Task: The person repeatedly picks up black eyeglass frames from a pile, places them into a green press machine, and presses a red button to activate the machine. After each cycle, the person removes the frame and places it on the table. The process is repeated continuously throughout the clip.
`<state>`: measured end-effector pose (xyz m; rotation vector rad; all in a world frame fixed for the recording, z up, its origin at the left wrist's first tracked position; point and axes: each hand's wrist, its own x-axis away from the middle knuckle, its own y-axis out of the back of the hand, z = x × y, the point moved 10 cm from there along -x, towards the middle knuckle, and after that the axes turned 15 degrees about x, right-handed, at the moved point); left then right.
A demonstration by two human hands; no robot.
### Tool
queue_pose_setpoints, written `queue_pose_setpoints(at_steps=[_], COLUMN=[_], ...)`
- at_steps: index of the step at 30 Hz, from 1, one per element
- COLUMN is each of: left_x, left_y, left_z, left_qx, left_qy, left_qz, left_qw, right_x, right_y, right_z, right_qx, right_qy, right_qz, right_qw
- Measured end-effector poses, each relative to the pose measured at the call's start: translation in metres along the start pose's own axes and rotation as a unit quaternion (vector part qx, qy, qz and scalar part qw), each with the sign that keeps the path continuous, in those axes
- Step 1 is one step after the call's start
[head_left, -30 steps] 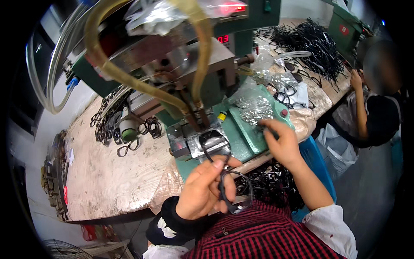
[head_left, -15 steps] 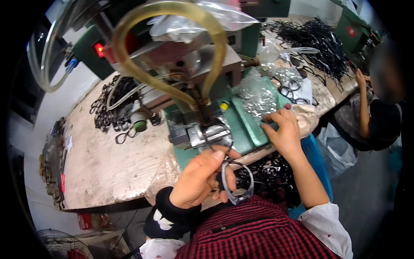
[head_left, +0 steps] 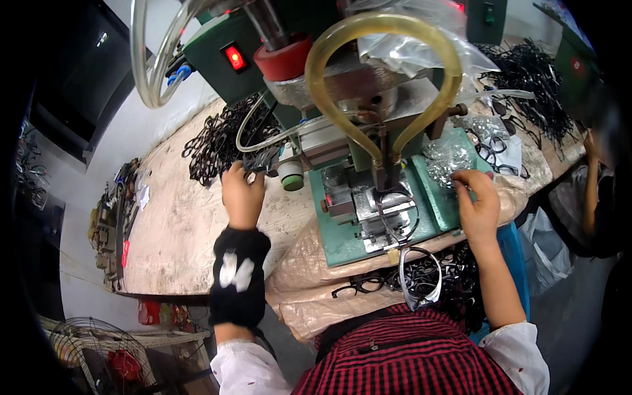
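My left hand (head_left: 243, 197) reaches to the near edge of a heap of dark eyeglass frames (head_left: 227, 135), its fingers and thumb apart beside the frames there. On the right, my right hand (head_left: 479, 201) bends its fingers in a pinch at a clear bag of small shiny metal parts (head_left: 449, 158); whatever lies between the fingertips is too small to make out. Between the hands, an eyeglass frame (head_left: 421, 304) sits in the metal fixture (head_left: 378, 227) of a green bench machine. One of its rims hangs off the front, with no hand on it.
A yellowish hose (head_left: 316, 66) loops over the machine. A green-tipped knob (head_left: 291, 181) juts out near my left hand. More frames (head_left: 454, 276) lie in front of my lap, beside a blue bin (head_left: 515, 263). A co-worker's arm (head_left: 590, 191) shows at far right.
My left hand has let go of the eyeglass frame at the fixture and moved left to the heap. My right hand's fingers have drawn together at the bag. The view has shifted left.
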<state>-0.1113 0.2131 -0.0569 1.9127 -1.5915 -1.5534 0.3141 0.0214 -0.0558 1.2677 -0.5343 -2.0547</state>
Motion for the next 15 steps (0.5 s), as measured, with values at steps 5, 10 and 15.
queue_pose_setpoints(at_steps=[5, 10, 15], left_x=[-0.054, -0.013, 0.024], left_y=[-0.100, -0.121, -0.121], left_z=[0.009, 0.039, 0.053], left_qx=[-0.144, -0.064, 0.060], left_qy=[0.098, 0.138, 0.100], left_qz=[0.042, 0.072, 0.110], left_qw=[0.984, 0.986, 0.987], right_x=[0.011, 0.031, 0.011], right_y=[-0.019, 0.014, 0.033], right_z=[-0.028, -0.046, -0.003], right_qx=[0.049, 0.035, -0.103], right_qy=[-0.065, -0.142, -0.087], right_qz=[0.008, 0.015, 0.070], right_qw=[0.997, 0.989, 0.988])
